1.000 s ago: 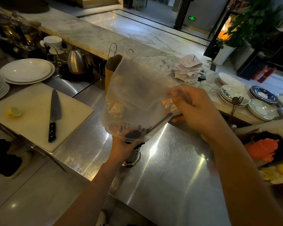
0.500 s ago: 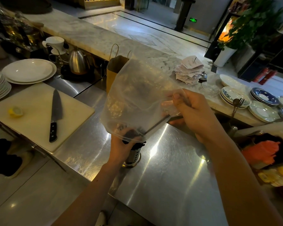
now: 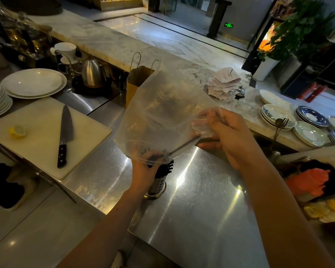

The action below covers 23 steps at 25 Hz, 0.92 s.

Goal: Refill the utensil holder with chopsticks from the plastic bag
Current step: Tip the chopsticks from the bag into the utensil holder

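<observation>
Chopsticks (image 3: 184, 145): one lies slanted inside the plastic bag (image 3: 162, 117) above the utensil holder (image 3: 158, 182); left hand (image 3: 143, 171) grips its mouth, right hand (image 3: 226, 136) pinches three o'clock. Tilted badly, it could miss onto the bench (image 3: 201, 200).

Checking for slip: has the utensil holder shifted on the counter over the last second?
No. The utensil holder sits at the same spot on the steel counter, same gap to the cutting board; only the camera shifted slightly.
</observation>
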### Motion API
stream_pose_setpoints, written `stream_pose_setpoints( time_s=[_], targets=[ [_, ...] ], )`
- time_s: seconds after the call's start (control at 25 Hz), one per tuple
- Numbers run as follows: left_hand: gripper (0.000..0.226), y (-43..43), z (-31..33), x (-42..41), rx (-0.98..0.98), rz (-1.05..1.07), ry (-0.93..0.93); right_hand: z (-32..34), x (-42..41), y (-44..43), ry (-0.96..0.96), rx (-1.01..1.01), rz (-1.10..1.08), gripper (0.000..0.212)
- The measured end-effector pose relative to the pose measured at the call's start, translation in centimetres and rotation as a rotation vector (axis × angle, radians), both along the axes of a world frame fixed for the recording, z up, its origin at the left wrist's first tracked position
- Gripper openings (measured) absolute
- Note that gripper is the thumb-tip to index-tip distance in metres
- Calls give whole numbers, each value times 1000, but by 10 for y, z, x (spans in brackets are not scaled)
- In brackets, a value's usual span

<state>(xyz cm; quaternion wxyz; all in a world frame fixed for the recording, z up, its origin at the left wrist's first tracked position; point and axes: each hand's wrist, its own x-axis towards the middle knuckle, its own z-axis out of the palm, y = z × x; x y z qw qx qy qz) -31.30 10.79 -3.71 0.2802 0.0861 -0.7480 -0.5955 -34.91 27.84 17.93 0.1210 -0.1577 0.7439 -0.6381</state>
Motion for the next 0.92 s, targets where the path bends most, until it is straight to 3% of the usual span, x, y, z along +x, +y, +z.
stream_pose_setpoints(
  time_s=[0.12, 0.36, 0.8, 0.92],
  targets=[
    [13, -5, -3, 2, -31, -26, -12, 2, -3, 3, 5, 2, -44, 23],
    [18, -5, -1, 4, 84, -173, 6, -4, -7, -2, -30, 3, -65, 22],
    [19, 4, 2, -4, 88, -70, 5, -11, -9, -10, -168, -116, -71, 29],
    [9, 2, -2, -2, -1, -19, -92, -6, -12, -5, -132, -99, -107, 24]
  ],
)
